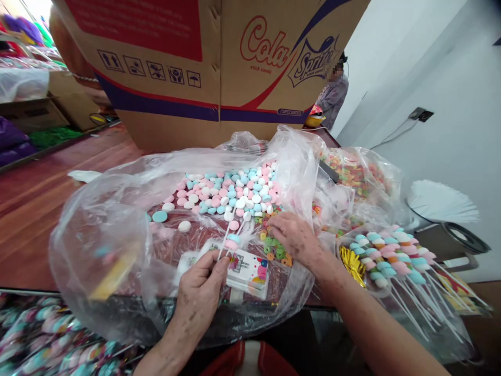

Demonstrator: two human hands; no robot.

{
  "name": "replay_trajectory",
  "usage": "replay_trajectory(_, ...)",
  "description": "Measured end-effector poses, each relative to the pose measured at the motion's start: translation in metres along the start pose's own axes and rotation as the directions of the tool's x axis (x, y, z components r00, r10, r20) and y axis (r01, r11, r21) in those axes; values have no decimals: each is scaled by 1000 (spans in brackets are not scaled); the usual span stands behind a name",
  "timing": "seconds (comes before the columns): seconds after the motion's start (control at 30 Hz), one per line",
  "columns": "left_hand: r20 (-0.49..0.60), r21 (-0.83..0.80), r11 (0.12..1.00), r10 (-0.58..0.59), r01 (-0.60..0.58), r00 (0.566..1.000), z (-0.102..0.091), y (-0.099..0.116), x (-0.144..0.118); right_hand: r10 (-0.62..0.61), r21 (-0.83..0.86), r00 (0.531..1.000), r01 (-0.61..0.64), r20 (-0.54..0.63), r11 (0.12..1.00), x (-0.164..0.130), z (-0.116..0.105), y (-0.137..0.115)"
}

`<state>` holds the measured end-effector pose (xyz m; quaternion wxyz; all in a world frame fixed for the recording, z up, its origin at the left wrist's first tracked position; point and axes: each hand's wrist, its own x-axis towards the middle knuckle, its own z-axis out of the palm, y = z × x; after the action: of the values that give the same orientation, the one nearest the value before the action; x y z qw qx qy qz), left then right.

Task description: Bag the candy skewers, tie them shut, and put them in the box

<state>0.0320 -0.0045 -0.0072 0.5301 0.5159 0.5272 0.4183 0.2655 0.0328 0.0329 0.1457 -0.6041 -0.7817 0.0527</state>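
My left hand point(201, 292) pinches two thin white sticks point(230, 232), each with a pink candy near its top, above a small printed card pack point(248, 271). My right hand point(295, 237) rests palm down on a little heap of green and orange ring candies point(276, 250). Both hands are inside a wide clear plastic bag point(102, 230) spread on the table. Behind them lies a pile of pink, blue and white round candies point(230, 193).
A big cardboard box point(203, 68) marked Cola stands at the back. On the right are finished candy skewers point(391, 256), a second bag of colourful candies point(356, 175), a white fan-shaped stack point(440, 201) and a person point(332, 94) far behind. More wrapped skewers point(50, 334) lie bottom left.
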Motion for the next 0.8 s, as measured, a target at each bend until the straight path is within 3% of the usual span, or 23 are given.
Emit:
replay_trajectory(0.13,-5,29,1000,7,-7,1000,1,3,-1,-68,-78,995,73,71,994,-1,9,-9)
replay_trajectory(0.3,6,29,1000,5,-6,1000,1,5,-1,-115,-169,990,127,76,977,-2,15,-17)
replay_trajectory(0.57,31,-53,998,-23,25,999,-1,-10,-1,-115,-253,993,121,40,960,5,6,-3)
replay_trajectory(0.8,41,-69,997,-13,16,999,0,-6,-1,-235,-311,964,263,126,913,5,11,-14)
